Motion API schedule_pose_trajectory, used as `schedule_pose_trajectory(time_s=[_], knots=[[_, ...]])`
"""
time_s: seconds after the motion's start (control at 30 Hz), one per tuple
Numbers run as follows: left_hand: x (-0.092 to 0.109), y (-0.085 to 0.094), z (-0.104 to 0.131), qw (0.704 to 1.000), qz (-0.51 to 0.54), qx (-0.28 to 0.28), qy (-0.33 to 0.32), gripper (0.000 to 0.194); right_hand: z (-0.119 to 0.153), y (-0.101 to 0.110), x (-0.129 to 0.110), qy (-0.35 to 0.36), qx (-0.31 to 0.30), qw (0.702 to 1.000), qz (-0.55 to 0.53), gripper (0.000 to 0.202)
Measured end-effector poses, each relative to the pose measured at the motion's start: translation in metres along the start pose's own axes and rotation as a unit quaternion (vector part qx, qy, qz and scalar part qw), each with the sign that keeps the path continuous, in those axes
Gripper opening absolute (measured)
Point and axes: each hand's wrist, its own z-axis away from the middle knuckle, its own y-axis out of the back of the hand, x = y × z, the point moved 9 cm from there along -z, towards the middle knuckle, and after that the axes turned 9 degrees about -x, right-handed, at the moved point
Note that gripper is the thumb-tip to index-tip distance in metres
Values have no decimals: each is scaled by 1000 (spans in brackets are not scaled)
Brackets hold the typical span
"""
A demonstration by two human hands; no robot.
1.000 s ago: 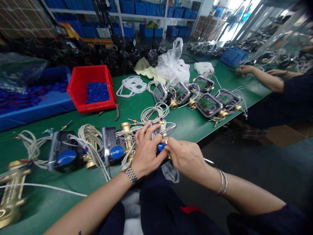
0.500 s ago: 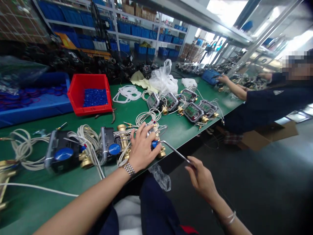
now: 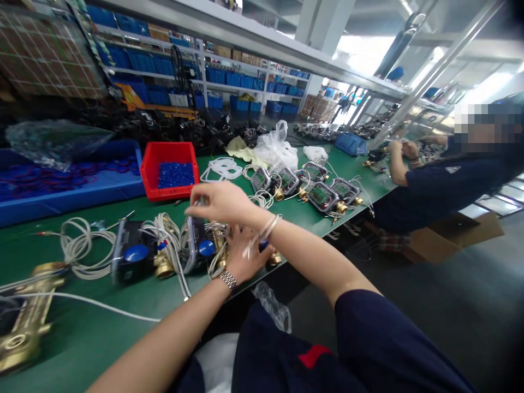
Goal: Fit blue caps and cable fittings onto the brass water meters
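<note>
My left hand [image 3: 245,252], with a metal watch at its wrist, is spread over a brass-bodied meter [image 3: 275,258] at the table's front edge and grips it, covering most of it. My right arm crosses above the left hand. My right hand [image 3: 219,202] hangs in the air with its fingers curled in a pinch; what is between them I cannot make out. Left of my hands stand a black meter box [image 3: 199,245] with a blue round cap and another black meter box [image 3: 133,256], both with coiled grey cables [image 3: 164,232].
A red bin [image 3: 170,191] of small blue parts and a blue tray [image 3: 110,188] stand behind. Several clear-lidded meters [image 3: 322,196] lie at right, near a plastic bag [image 3: 278,144]. A large brass fitting [image 3: 30,322] is front left. A co-worker [image 3: 450,174] works at far right.
My right hand has swung from the lower right, where it held a bent metal rod against the meter, up and left across my left hand. The rod no longer shows. My left hand stays on the meter.
</note>
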Motion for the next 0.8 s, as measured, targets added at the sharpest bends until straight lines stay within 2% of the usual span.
schedule_pose_trajectory(time_s=[0.03, 0.07, 0.13, 0.2, 0.23, 0.3, 0.37, 0.43, 0.47, 0.5, 0.53, 0.6, 0.67, 0.73, 0.8], knots=[[0, 1, 0, 1000, -5, -2, 8, 23, -12, 7, 41, -105, 3, 993, -49, 13], [1, 2, 1, 1000, -6, -3, 11, 20, -13, 16, 74, -163, 17, 985, -56, 14], [3, 4, 1, 1000, -3, -8, 14, 15, 12, 30, 130, -252, 42, 965, -56, 14], [4, 5, 0, 1000, 0, -10, 18, 14, 72, 34, 172, -337, 64, 938, -54, 12], [4, 5, 0, 1000, 2, -10, 19, 14, 110, 32, 184, -377, 71, 922, -54, 13], [3, 4, -1, 1000, 6, -6, 24, 13, 187, 16, 185, -436, 80, 895, -53, 28], [2, 3, -3, 999, 8, 0, 31, 14, 256, -11, 159, -465, 88, 879, -56, 45], [2, 1, -4, 999, 10, 5, 35, 14, 308, -41, 118, -473, 104, 873, -60, 52], [3, 0, -4, 999, 10, 7, 36, 15, 327, -51, 94, -468, 127, 873, -53, 45], [3, 0, -4, 999, 10, 9, 36, 15, 340, -48, 64, -428, 203, 880, -20, 33], [4, 0, -4, 999, 10, 12, 38, 15, 342, -48, 33, -364, 236, 901, 11, 29], [4, 0, -4, 999, 8, 17, 40, 14, 322, -44, -29, -186, 249, 947, 83, 38], [4, 1, -3, 999, 6, 21, 42, 13, 282, -41, -81, 3, 191, 971, 142, 31], [3, 1, -2, 999, 6, 23, 43, 12, 233, -31, -114, 150, 150, 960, 181, 13], [2, -2, -2, 999, 16, 12, 32, 13, 171, -20, -123, 244, 99, 950, 170, 19]])
